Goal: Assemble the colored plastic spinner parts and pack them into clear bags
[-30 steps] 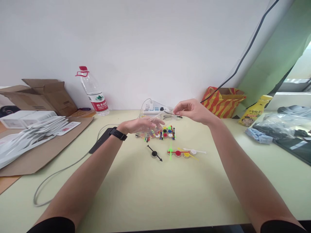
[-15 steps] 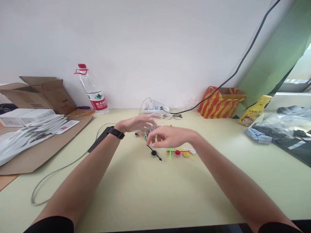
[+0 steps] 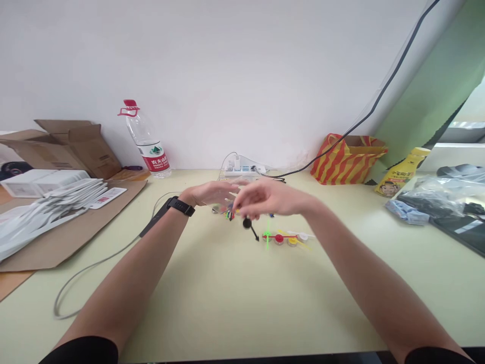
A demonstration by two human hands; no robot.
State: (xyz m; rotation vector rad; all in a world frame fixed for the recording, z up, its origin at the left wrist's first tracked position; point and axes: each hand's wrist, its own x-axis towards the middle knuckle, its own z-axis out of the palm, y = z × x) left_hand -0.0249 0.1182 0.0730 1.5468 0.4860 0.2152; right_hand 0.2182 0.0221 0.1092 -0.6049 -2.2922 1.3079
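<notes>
A black arrow-shaped spinner with a round hub (image 3: 247, 223) hangs tilted below my right hand (image 3: 265, 197), whose fingers are closed on its upper end, above the table. My left hand (image 3: 212, 193), with a black watch band on its wrist, is beside it on the left. Its fingers reach over a clear plastic bag (image 3: 220, 206) and seem to grip it, though my right hand partly hides them. Small coloured pieces (image 3: 229, 215) show at the bag. On the table to the right lie a green spinner (image 3: 267, 236), a red spinner (image 3: 279, 239), a yellow spinner (image 3: 292, 241) and a white spinner (image 3: 303, 236).
A power strip (image 3: 242, 169) stands by the wall. At left are a water bottle (image 3: 153, 151), a cardboard box (image 3: 81, 151) and a stack of white tags (image 3: 76, 199). At right are a striped bag (image 3: 341, 164), a yellow bottle (image 3: 401, 172) and plastic wrapping (image 3: 443, 194).
My right hand has moved up and slightly right, lifting the black spinner off the table. The left hand has barely moved, and the coloured spinners on the table stay put.
</notes>
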